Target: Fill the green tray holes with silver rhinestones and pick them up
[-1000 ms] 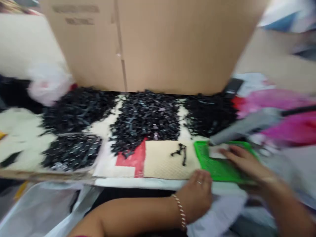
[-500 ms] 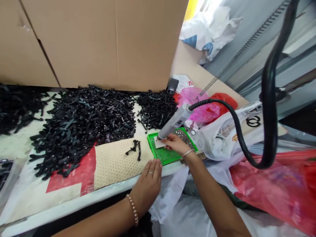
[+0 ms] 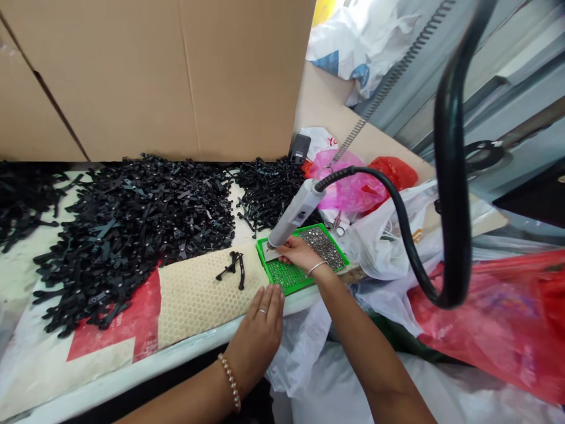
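My right hand (image 3: 298, 254) pinches a small flat white card (image 3: 271, 253) at the lower end of a grey electric screwdriver (image 3: 295, 213). Below the card lies a green tray (image 3: 282, 288), its perforated plate filled with small metal screws, with more loose screws (image 3: 324, 244) heaped on its right side. My left hand (image 3: 260, 324) rests with fingers stretched out and together on the table's front edge, close to the tray's near left corner. It holds nothing. A few black plastic arms (image 3: 233, 269) lie on the cream honeycomb mat (image 3: 198, 300) to the left of the tray.
Large heaps of black plastic parts (image 3: 145, 218) and a smaller heap (image 3: 265, 188) lie along a cardboard wall (image 3: 132, 82). A coil spring (image 3: 388, 88) and thick black cable (image 3: 448, 176) hang at the right. Pink bag (image 3: 342, 182) and red bag (image 3: 498, 318) lie nearby.
The whole view has shifted slightly left. My right hand and the white card stay at the screwdriver's tip over the tray's left part. My left hand stays flat by the table edge.
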The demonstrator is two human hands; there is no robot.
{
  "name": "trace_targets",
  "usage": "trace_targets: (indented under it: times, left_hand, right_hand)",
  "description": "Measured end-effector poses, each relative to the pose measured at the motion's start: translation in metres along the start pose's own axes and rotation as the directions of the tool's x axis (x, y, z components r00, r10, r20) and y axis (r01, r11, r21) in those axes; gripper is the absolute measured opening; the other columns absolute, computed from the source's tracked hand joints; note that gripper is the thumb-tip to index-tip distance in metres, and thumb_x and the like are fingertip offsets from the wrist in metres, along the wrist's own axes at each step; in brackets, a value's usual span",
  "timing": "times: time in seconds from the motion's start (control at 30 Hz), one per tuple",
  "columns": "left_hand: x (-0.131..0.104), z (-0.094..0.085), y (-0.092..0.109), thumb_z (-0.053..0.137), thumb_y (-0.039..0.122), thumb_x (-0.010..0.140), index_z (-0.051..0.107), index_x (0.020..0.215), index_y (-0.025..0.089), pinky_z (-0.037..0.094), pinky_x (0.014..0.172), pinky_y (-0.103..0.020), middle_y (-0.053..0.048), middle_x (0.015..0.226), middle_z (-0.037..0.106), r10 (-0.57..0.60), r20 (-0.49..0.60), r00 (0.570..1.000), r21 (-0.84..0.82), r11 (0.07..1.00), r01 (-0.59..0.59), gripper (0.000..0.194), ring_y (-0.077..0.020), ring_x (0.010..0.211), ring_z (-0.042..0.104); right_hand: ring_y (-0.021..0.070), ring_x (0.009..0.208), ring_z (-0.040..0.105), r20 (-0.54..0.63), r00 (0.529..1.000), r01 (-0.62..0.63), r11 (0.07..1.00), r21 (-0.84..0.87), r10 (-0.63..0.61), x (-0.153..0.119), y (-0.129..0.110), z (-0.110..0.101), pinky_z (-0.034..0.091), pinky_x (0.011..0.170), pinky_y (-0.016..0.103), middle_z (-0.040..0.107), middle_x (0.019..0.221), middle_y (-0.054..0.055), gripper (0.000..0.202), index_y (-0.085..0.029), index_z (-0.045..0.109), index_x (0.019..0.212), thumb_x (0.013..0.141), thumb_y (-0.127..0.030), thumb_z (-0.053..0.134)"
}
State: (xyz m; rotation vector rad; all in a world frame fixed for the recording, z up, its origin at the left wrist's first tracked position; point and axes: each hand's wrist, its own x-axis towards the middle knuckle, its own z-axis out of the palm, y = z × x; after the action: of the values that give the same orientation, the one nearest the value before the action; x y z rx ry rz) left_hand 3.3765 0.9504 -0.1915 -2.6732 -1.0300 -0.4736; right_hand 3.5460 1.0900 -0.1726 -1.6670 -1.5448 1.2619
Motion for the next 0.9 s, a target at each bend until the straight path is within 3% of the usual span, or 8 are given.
trace_targets:
  times: [0.27, 0.57, 0.8, 0.9]
  left_hand:
    - [-0.001, -0.001, -0.001, 0.050, 0.023, 0.087, 0.053, 0.127, -0.001, 0.043, 0.106, -0.041, -0.022, 0.136, 0.045, 0.009, 0.041, 0.999, 0.001, 1.000, -0.009, 0.046, -0.0310, 0.126, 0.044]
    - [-0.002, 0.001, -0.002, 0.054, 0.022, 0.086, 0.053, 0.127, -0.001, 0.043, 0.105, -0.042, -0.022, 0.138, 0.044, 0.006, 0.034, 0.999, -0.032, 0.999, -0.005, 0.047, -0.0318, 0.127, 0.043]
    - [-0.001, 0.000, -0.003, 0.056, 0.024, 0.086, 0.052, 0.128, -0.002, 0.042, 0.106, -0.043, -0.023, 0.137, 0.044, 0.018, 0.025, 1.000, -0.026, 1.000, -0.017, 0.050, -0.0321, 0.127, 0.043]
    - [-0.001, -0.001, -0.003, 0.055, 0.023, 0.086, 0.052, 0.127, -0.002, 0.042, 0.106, -0.042, -0.023, 0.137, 0.044, 0.015, 0.044, 0.999, -0.026, 1.000, -0.014, 0.049, -0.0321, 0.128, 0.042]
  right_hand:
    - [0.0076, 0.048, 0.040, 0.023, 0.999, -0.040, 0.997, 0.066, 0.039, -0.003, -0.015, 0.004, 0.029, 0.043, 0.018, 0.050, 0.053, -0.003, 0.019, -0.016, 0.051, 0.071, 0.074, -0.033, 0.058]
    - [0.0088, 0.048, 0.047, 0.057, 0.998, -0.004, 1.000, -0.021, 0.005, 0.004, -0.001, 0.005, 0.037, 0.046, 0.019, 0.054, 0.055, -0.003, 0.027, -0.015, 0.058, 0.079, 0.078, -0.042, 0.060]
    - [0.0113, 0.054, 0.052, 0.029, 0.998, 0.067, 0.991, -0.115, -0.064, -0.001, -0.004, -0.016, 0.039, 0.052, 0.021, 0.057, 0.059, -0.002, 0.019, -0.016, 0.060, 0.080, 0.076, -0.034, 0.063]
    - [0.0118, 0.055, 0.053, 0.044, 0.995, 0.095, 0.992, -0.084, -0.092, -0.003, -0.007, -0.013, 0.040, 0.053, 0.021, 0.058, 0.062, -0.002, 0.018, -0.017, 0.061, 0.084, 0.077, -0.033, 0.062]
